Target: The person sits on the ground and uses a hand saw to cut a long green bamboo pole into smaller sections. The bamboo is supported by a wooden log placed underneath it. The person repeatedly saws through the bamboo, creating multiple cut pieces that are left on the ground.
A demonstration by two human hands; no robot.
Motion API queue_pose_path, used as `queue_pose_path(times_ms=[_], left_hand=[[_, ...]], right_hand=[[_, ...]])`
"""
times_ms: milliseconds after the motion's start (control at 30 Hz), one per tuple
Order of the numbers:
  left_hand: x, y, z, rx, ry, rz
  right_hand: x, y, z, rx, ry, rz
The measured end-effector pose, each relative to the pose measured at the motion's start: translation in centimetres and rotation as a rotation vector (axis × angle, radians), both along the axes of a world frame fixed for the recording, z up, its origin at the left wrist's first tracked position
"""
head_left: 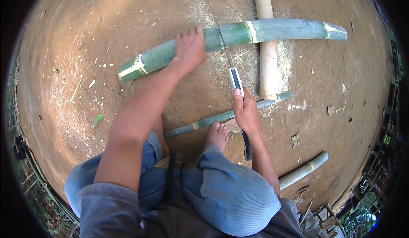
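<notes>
A thick green bamboo pole (289, 30) lies across the ground ahead of me, with pale rings at its nodes. My left hand (190, 48) is closed over its left part, fingers over the far side and thumb toward the saw. My right hand (246, 110) grips the handle of a hand saw (235, 79) with a white and black grip. The thin blade runs away from me across the bamboo, just right of my left hand, at a dark cut line. How deep the blade sits cannot be made out.
A pale dry bamboo piece (267, 63) lies crosswise under the pole. Nearer my bare feet (218, 135) is a thin green bamboo strip (208, 120). Another bamboo piece (304, 169) rests at the lower right. Sawdust (285, 67) and chips are scattered over the dirt ground (341, 123).
</notes>
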State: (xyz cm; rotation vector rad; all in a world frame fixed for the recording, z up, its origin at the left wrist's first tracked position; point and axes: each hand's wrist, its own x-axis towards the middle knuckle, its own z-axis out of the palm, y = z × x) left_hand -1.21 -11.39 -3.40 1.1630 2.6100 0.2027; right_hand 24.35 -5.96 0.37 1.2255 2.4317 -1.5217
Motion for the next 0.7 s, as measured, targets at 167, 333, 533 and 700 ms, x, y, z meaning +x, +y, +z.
queue_pose_path(times_ms=[167,333,533,700], left_hand=[[-1.4,0.1,0.3,-0.021,-0.103,-0.02],[0.0,-0.3,-0.3,0.07,-0.011,-0.061],[-2.0,0.1,0.7,-0.047,-0.167,-0.049],[-0.7,-0.9,-1.6,0.071,-0.002,-0.085]], right_hand=[[6.5,-1.8,1.3,-0.107,-0.051,-0.013],[3.7,-1.5,1.4,-0.058,-0.161,-0.02],[-0.1,0.4,1.4,-0.093,-0.143,0.003],[4.1,-0.2,-0.4,-0.073,-0.11,-0.025]])
